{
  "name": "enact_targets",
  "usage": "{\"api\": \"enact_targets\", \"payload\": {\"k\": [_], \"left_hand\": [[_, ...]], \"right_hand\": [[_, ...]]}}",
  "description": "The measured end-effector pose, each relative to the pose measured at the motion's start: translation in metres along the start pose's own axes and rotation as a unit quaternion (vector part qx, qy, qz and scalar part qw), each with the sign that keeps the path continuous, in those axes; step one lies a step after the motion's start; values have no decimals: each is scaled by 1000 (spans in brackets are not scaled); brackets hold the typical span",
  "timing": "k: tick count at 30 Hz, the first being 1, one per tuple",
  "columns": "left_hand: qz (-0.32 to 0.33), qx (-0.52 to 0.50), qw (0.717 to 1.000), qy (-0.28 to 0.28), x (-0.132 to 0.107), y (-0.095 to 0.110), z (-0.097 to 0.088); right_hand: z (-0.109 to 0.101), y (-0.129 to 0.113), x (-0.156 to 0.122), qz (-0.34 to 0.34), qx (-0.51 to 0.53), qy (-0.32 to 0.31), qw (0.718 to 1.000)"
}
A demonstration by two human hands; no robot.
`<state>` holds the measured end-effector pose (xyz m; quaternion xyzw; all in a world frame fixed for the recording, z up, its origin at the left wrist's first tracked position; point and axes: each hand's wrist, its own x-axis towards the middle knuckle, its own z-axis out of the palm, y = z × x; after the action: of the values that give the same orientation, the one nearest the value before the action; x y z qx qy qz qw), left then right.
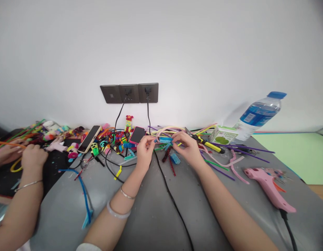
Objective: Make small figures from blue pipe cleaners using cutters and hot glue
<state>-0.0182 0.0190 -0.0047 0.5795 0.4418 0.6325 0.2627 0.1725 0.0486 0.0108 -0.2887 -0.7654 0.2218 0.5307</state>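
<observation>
My left hand (pixel 145 150) pinches the left end of a blue pipe cleaner piece (pixel 165 139), thumb and forefinger together. At the other end of this piece, the fingers of my right hand (pixel 186 146) are closed in a pinch. The blue piece is stretched level between both hands, a little above the table. Below it lies a second, fuzzy blue piece (pixel 175 159), beside dark red tinsel stems (pixel 172 168). Close behind my right hand is a pair of yellow-and-black pliers (pixel 212 145). A pink-edged phone (pixel 137 135) lies just behind my left hand.
A pink glue gun (pixel 271 188), a green-and-white box (pixel 224 135) and a water bottle (pixel 260 115) are at right. Black cables (pixel 169 195) cross the grey table (pixel 156 216). At left, a co-worker's hands (pixel 33 157) hold an orange stem; a bent blue stem (pixel 84 195) lies nearer me.
</observation>
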Motion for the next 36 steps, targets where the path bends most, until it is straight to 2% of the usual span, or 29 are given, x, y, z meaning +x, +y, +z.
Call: {"api": "enact_targets", "payload": {"k": [7, 14, 22, 30, 36], "left_hand": [[-60, -11, 998, 3, -1, -2, 1], [-85, -60, 995, -5, -3, 0, 4], [-67, -4, 997, -24, -3, 3, 4], [-50, -55, 997, -27, -2, -4, 5], [-60, -89, 990, -89, -3, -6, 9]], "right_hand": [[-1, -1, 0, 1, -4, 7, 1000], [1, -3, 0, -6, -5, 10, 1000], [3, -3, 1, 14, 35, 27, 999], [5, 1, 0, 50, 119, 58, 990], [7, 1, -1, 60, 136, 30, 989]]}}
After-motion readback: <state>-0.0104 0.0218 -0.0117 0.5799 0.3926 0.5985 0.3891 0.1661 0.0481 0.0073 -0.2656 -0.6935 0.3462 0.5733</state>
